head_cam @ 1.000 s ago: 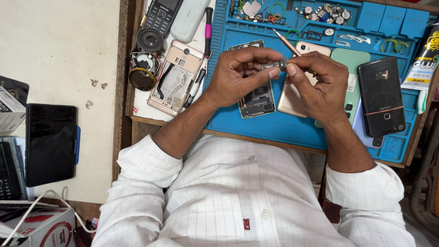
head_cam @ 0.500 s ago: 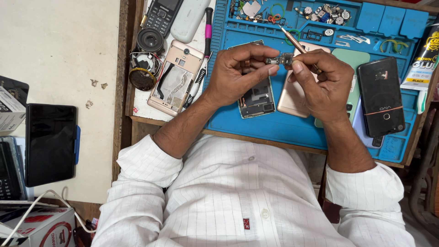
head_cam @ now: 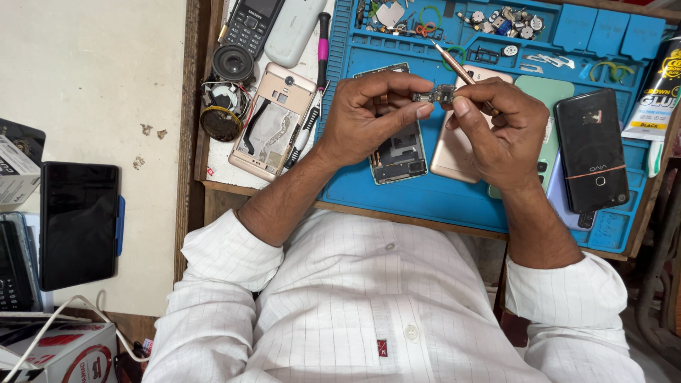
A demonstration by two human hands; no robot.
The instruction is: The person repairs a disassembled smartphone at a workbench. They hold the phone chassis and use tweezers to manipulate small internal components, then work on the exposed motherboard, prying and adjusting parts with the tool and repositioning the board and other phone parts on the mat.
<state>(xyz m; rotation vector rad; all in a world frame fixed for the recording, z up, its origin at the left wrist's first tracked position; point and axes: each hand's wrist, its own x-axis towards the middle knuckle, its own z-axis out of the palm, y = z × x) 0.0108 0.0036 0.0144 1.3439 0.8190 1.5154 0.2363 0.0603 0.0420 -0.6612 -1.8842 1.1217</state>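
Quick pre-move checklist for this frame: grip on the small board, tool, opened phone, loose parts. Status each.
1. Small circuit board pinched between left hand and right hand: ok.
2. Slim tool held in the right hand with its tip pointing up and away: ok.
3. Tool tip off the board: ok.
4. Opened phone lying flat on the blue mat under the hands: ok.
5. Loose small parts in the mat's top trays: ok.
6. Board's solder side clean: cannot tell.

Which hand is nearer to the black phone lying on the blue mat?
Right. The right hand is just beside the black phone; the left hand is farther away, beyond the right hand.
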